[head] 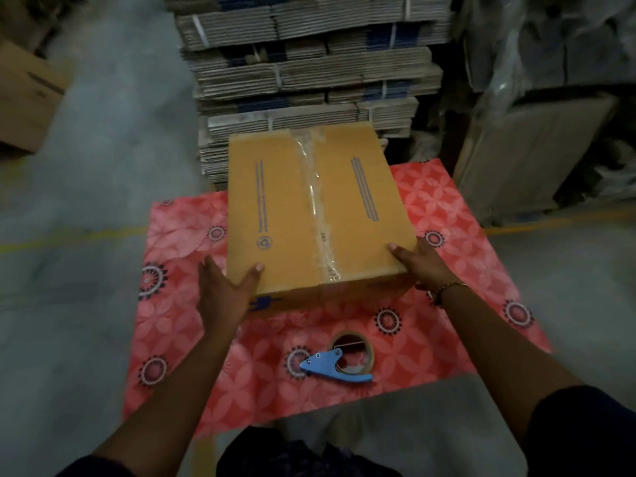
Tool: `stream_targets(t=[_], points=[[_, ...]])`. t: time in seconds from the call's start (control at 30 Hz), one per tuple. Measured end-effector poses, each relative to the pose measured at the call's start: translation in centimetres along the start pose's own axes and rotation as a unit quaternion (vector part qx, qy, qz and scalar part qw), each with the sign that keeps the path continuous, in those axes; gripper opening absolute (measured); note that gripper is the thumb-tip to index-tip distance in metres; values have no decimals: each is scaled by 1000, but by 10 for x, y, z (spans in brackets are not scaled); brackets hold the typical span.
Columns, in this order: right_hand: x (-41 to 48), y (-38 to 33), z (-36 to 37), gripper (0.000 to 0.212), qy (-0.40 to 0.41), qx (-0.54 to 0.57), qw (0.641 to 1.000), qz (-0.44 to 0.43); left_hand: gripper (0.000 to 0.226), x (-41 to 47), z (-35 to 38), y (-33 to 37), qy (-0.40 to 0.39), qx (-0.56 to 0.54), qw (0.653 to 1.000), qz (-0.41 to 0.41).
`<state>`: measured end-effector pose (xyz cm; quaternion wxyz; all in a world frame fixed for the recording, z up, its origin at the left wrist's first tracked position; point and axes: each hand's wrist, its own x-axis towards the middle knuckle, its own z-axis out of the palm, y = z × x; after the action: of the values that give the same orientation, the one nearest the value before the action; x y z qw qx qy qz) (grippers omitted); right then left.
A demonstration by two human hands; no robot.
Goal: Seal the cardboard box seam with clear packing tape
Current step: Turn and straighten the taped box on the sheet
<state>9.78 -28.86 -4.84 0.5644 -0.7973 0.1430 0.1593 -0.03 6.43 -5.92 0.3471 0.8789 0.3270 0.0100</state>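
A closed brown cardboard box [275, 208] sits on a pink patterned mat [447, 208]. A strip of clear packing tape [318, 201] runs along its centre seam from the far edge down over the near edge. My left hand [223, 290] grips the box's near left corner, thumb on top. My right hand [420, 263] grips the near right corner, thumb on top, a bracelet on the wrist. A roll of clear tape in a blue handheld dispenser [339, 363] lies on the mat in front of the box, untouched.
Bundled stacks of flat cardboard [309, 74] rise just behind the box. A brown box [24, 98] stands at the far left on the grey concrete floor [103, 187]. A leaning cardboard sheet [526, 156] and plastic-wrapped goods [550, 39] are at the right.
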Motion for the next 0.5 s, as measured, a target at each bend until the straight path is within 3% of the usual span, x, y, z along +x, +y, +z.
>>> stream_targets(t=[0.1, 0.13, 0.27, 0.5], points=[[-3, 1, -3, 13, -9, 2, 999, -36, 88, -7, 5, 1, -48, -176, 980, -80], [-6, 1, -5, 13, -11, 0, 999, -41, 81, -8, 4, 2, -52, -195, 976, -78], [-21, 13, -8, 50, -38, -21, 998, -42, 80, -18, -2, -12, -76, -218, 971, -68], [-31, 15, -7, 46, -49, 20, 998, -26, 61, -27, -8, -23, -123, -320, 934, -102]])
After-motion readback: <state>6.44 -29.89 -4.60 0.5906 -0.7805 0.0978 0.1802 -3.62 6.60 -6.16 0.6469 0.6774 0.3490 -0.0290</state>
